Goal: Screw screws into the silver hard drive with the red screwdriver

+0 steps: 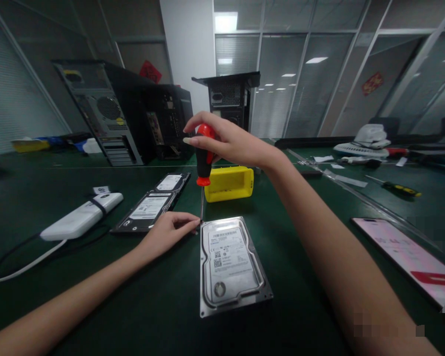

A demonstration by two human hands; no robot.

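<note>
A silver hard drive (232, 262) with a white label lies flat on the dark green table in front of me. Above its far left corner, a red and black screwdriver (203, 165) stands upright, shaft pointing down. My right hand (226, 141) is closed around the top of its handle. My left hand (174, 230) rests on the table beside that same corner. Its thumb and fingertips are pinched together by the screwdriver's tip; whatever they hold is too small to make out. Just behind the drive sits a yellow plastic bin (230, 184) on its side.
Two more hard drives (148, 206) lie left of the bin. A white power strip (82, 217) with cables is further left. Computer cases (114, 113) stand at the back. On the right are a phone (400, 257) and a yellow-black screwdriver (398, 189).
</note>
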